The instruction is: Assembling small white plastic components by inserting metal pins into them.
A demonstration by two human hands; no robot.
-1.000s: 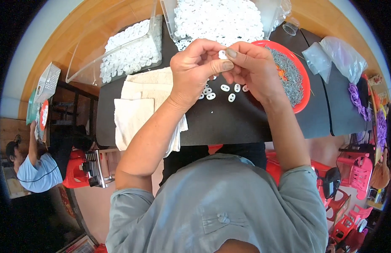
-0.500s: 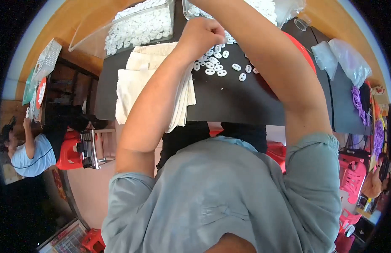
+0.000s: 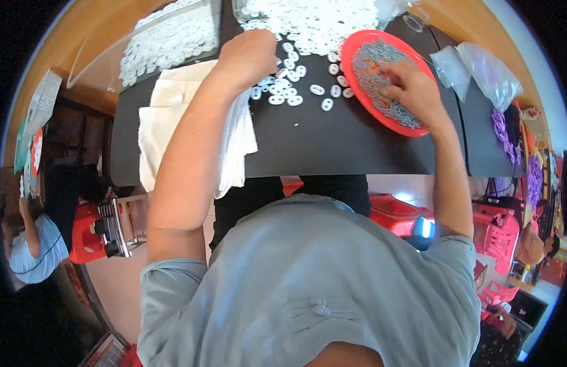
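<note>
My right hand (image 3: pixel 415 92) is over a red oval plate (image 3: pixel 349 46) heaped with small thin grey metal pieces (image 3: pixel 381 58) that look like screws or nails. Its thumb and fingers are bent and apart, with the tips down at the heap. My left hand (image 3: pixel 250 56) is closed above loose white oval pieces (image 3: pixel 283 88), each with two holes. What its fingers hold, if anything, is hidden. Under my left forearm lies a folded stack of cream cloth (image 3: pixel 167 116).
White pieces fill a clear bin (image 3: pixel 173 43) at the back left; a large pile (image 3: pixel 314 24) lies at the back middle. Right of the plate are clear plastic bags (image 3: pixel 491 76) and purple cord (image 3: pixel 503 134). Another person (image 3: pixel 39 244) sits far left.
My right arm has drawn back from the far pile of white pieces and swung right, to the red plate. The left hand remains closed near the loose pieces. The whole view has shifted slightly.
</note>
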